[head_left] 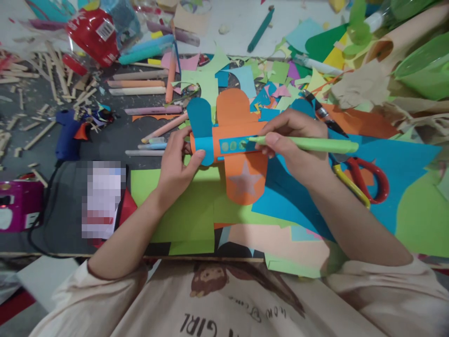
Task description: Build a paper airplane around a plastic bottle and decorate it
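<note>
An orange and blue paper airplane [242,128] lies in front of me, with rounded wings and a pale star [245,179] on the near wing. My left hand [180,157] grips its blue end, thumb on the near side. In my right hand [293,145] is a light green marker pen [312,143], held in a writing grip. The pen's tip rests at a blue strip [233,145] along the body, by a row of several pale green circles. Part of the strip's right end is hidden behind my right fingers.
Red and yellow scissors [368,180] lie right of my right hand on blue paper [298,196]. A blue glue gun [68,135], a phone [103,199] and wooden sticks are on the left. Marker pens [138,91] and paper scraps [280,72] cover the far side.
</note>
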`<state>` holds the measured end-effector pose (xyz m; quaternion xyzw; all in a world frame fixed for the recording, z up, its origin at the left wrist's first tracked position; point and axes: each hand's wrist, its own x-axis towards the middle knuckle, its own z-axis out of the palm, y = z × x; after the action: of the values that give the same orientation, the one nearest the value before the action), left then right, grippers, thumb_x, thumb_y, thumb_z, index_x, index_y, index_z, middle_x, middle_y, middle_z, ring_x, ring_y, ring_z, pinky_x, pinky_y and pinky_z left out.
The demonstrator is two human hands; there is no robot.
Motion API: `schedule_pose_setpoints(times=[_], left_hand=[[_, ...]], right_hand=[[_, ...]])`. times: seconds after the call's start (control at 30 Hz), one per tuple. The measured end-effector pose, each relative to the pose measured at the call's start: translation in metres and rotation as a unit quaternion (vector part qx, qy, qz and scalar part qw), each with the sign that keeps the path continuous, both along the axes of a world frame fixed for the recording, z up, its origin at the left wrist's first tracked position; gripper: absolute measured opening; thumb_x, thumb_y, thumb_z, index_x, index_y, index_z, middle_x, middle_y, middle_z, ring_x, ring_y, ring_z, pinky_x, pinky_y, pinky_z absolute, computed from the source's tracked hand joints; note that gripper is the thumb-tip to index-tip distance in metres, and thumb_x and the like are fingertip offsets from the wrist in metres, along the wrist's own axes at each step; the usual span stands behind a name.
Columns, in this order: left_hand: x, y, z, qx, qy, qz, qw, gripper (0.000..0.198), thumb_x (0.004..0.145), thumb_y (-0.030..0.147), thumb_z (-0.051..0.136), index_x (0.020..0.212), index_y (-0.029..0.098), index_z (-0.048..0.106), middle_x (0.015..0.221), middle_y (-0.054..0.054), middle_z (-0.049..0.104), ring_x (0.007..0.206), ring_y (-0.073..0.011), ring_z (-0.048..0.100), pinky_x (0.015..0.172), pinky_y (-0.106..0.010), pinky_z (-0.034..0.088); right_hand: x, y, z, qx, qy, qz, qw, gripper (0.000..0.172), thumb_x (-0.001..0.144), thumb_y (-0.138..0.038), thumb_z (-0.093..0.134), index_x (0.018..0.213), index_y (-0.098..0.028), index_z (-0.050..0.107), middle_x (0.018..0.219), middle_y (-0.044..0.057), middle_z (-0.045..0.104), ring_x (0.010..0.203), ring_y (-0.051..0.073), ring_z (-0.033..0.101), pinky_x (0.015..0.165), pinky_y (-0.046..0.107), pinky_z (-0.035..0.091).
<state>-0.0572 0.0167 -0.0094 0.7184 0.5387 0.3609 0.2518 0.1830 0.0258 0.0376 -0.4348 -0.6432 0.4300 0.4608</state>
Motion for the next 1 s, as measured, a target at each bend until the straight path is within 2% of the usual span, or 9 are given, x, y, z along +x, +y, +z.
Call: schedule_pose_setpoints(times=[0.1, 0.23, 0.43, 0.57, 0.7, 0.83, 1.0], left_hand=[[0.001, -0.001, 0.001, -0.003, -0.016, 0.018, 1.0, 0.048, 0.088, 0.059, 0.049, 0.122, 0.026, 0.054, 0.112, -0.008, 0.064, 0.088, -0.0212, 0.062, 0.075, -0.034, 0.053], [0.002, 0.0, 0.004, -0.001, -0.051, 0.034, 0.998, 0.045, 0.087, 0.056, 0.05, 0.118, 0.025, 0.057, 0.116, -0.007, 0.065, 0.103, -0.0256, 0.062, 0.085, -0.039, 0.054], [0.0, 0.001, 0.005, -0.004, -0.067, 0.025, 0.997, 0.044, 0.088, 0.057, 0.051, 0.119, 0.027, 0.056, 0.12, -0.003, 0.064, 0.117, -0.0294, 0.059, 0.096, -0.047, 0.051], [0.0, 0.002, 0.003, 0.006, -0.07, 0.027, 0.997, 0.042, 0.088, 0.056, 0.052, 0.117, 0.027, 0.056, 0.115, -0.003, 0.065, 0.116, -0.0284, 0.06, 0.098, -0.05, 0.049], [0.001, 0.001, 0.003, 0.011, -0.068, 0.033, 0.997, 0.041, 0.086, 0.054, 0.053, 0.114, 0.024, 0.057, 0.108, -0.004, 0.066, 0.115, -0.0288, 0.06, 0.096, -0.047, 0.05], [0.002, 0.0, 0.005, -0.003, -0.061, 0.037, 0.997, 0.038, 0.086, 0.053, 0.051, 0.112, 0.024, 0.056, 0.107, -0.006, 0.065, 0.108, -0.0267, 0.061, 0.094, -0.044, 0.051], [0.002, 0.0, 0.005, 0.012, -0.059, 0.027, 0.998, 0.035, 0.087, 0.051, 0.051, 0.108, 0.024, 0.055, 0.103, -0.007, 0.065, 0.111, -0.0275, 0.059, 0.096, -0.045, 0.05]], right_hand=[[0.0, -0.003, 0.006, -0.014, -0.023, 0.006, 1.0, 0.021, 0.084, -0.048, 0.063, 0.078, -0.028, 0.062, 0.075, 0.0, 0.065, 0.059, 0.015, 0.058, 0.053, 0.031, 0.048], [0.006, -0.004, 0.012, 0.003, -0.075, 0.013, 0.997, 0.012, 0.086, -0.037, 0.064, 0.08, -0.027, 0.064, 0.076, 0.0, 0.066, 0.064, 0.016, 0.06, 0.057, 0.032, 0.049], [0.008, -0.002, 0.013, 0.022, -0.075, 0.001, 0.997, 0.007, 0.081, -0.028, 0.068, 0.078, -0.026, 0.063, 0.07, -0.002, 0.064, 0.058, 0.014, 0.059, 0.051, 0.028, 0.046], [0.004, -0.005, 0.015, 0.025, -0.1, 0.001, 0.995, 0.01, 0.08, -0.022, 0.068, 0.075, -0.027, 0.061, 0.065, -0.003, 0.063, 0.054, 0.013, 0.057, 0.048, 0.028, 0.045], [0.002, -0.008, 0.014, 0.035, -0.13, -0.001, 0.991, 0.011, 0.08, -0.026, 0.07, 0.071, -0.026, 0.063, 0.062, -0.003, 0.063, 0.055, 0.014, 0.057, 0.049, 0.029, 0.044], [0.002, -0.007, 0.01, 0.039, -0.133, 0.004, 0.99, 0.011, 0.08, -0.028, 0.07, 0.071, -0.025, 0.064, 0.063, -0.002, 0.064, 0.055, 0.014, 0.056, 0.05, 0.03, 0.045], [0.003, -0.006, 0.007, 0.045, -0.12, 0.011, 0.992, 0.012, 0.08, -0.025, 0.069, 0.069, -0.026, 0.064, 0.062, -0.001, 0.064, 0.054, 0.015, 0.057, 0.049, 0.03, 0.045]])
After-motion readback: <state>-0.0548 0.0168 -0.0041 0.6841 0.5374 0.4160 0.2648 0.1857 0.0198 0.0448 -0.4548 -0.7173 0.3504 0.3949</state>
